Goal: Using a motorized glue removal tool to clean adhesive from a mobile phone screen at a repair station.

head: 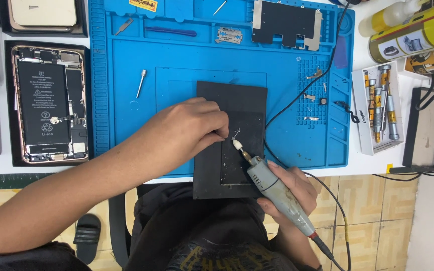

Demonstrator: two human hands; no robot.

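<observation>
my right hand (285, 188) is closed around a grey rotary tool (277, 193), the fingers wrapped on its body like on a thick pen. the long axis of the tool goes slanting from my hand up and to the left, and its small white tip (236, 144) is at the far end, well ahead of my knuckles. the black cable (345, 236) leaves the back end of the tool, below and to the right of this hand.

my left hand (189, 130) lies just to the left of that tip, the fingers pressed together on a very small metal piece (235, 133). the piece is thin like a bent wire; i cannot tell its exact shape. it sits at my left fingertips, just above the white tip, and they look to be touching or almost touching; this i cannot tell for sure. so the piece is nearer to the left hand, which pinches it, and the right hand reaches it only through the length of the tool.

under both hands is a black pad (212, 170), which lies on a blue work mat (126, 100) on the desk (362, 160). the near edge of the pad hangs over the edge of the desk, toward my body.

far to the left of my left hand lies an opened phone (48, 103) with its battery showing. to the right, beyond the mat, a set of screwdrivers (380, 103) lies in a white tray.
</observation>
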